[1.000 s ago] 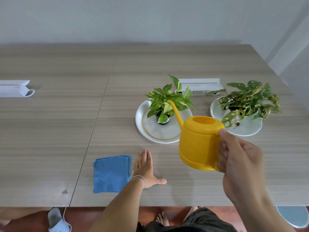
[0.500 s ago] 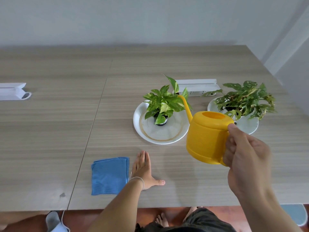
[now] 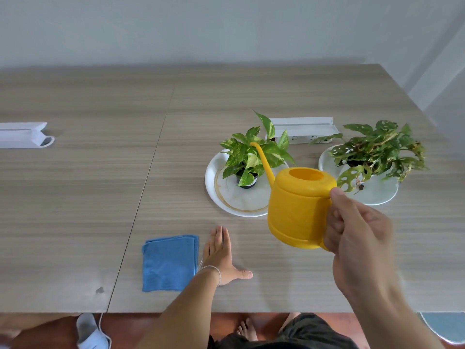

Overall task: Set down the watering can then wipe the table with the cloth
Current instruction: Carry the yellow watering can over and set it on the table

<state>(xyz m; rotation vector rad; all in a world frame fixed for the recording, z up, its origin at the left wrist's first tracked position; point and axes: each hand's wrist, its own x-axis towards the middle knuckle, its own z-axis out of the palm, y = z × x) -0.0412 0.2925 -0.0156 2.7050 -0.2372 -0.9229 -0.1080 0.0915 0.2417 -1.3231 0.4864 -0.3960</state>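
My right hand (image 3: 357, 238) grips the handle of a yellow watering can (image 3: 298, 210) and holds it in the air above the wood-grain table (image 3: 75, 197), its thin spout pointing up and left over the pothos. My left hand (image 3: 221, 255) lies flat on the table, palm down, fingers together and thumb out. A folded blue cloth (image 3: 168, 263) lies just left of that hand, its edge almost touching it, close to the table's front edge.
A pothos plant (image 3: 254, 154) in a black pot stands on a white plate (image 3: 214, 187) behind the can. A second leafy plant (image 3: 377, 152) sits on another white plate at the right. A white power strip (image 3: 302, 133) lies behind them. A white object (image 3: 22, 134) rests at far left.
The watering can and my right hand shifted right and then came back left, staying off the table. My left hand and the cloth stayed put.
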